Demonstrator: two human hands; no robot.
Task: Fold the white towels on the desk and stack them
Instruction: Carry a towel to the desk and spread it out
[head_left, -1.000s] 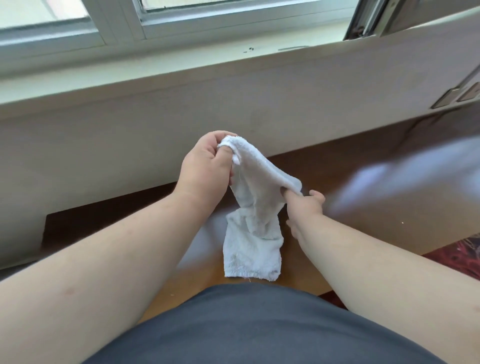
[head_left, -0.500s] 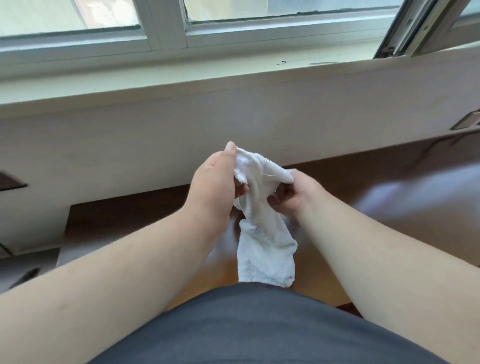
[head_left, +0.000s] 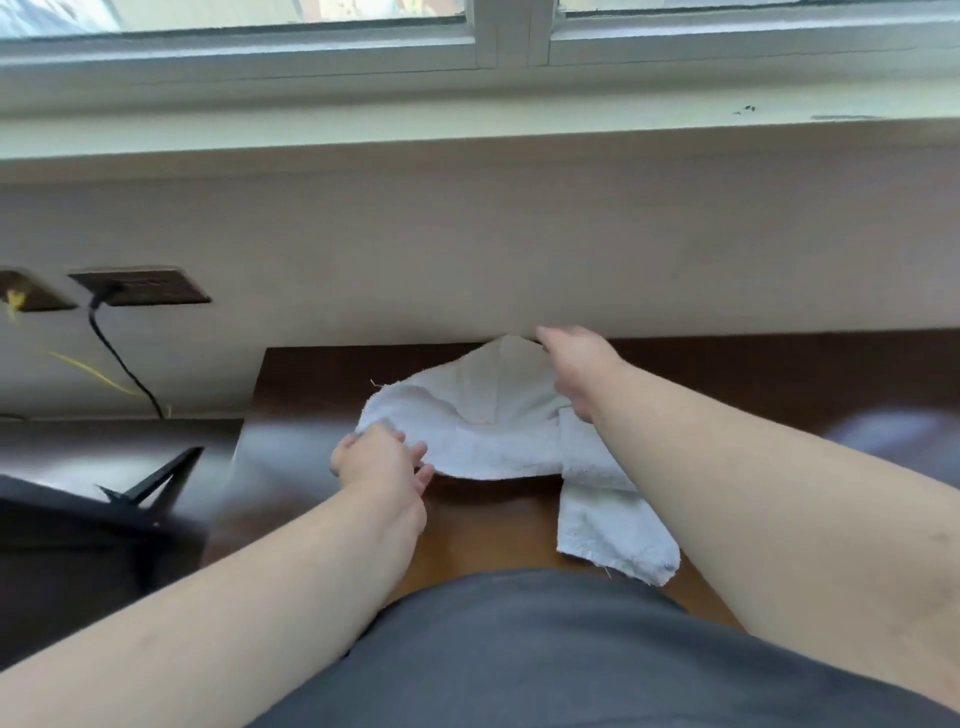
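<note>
**Towel spread for folding, no fold yet made**

While the small white terry-cloth towel (head_left: 493, 436) is held stretched over the dark brown wooden desk (head_left: 727, 379), no finished fold can be seen in it. Its near-left edge is pinched by the left hand (head_left: 382, 460), fingers curled onto the cloth. Its far peak is gripped by the right hand (head_left: 574, 366), close to the pale wall. Between the hands the cloth sags; a loose corner hangs under the right forearm towards the desk's near edge. No folded towel and no stack is in view, so the task is judged to be at an early stage: this towel is unfolded and stacking not begun. No brand, label or legible writing is visible.
</note>
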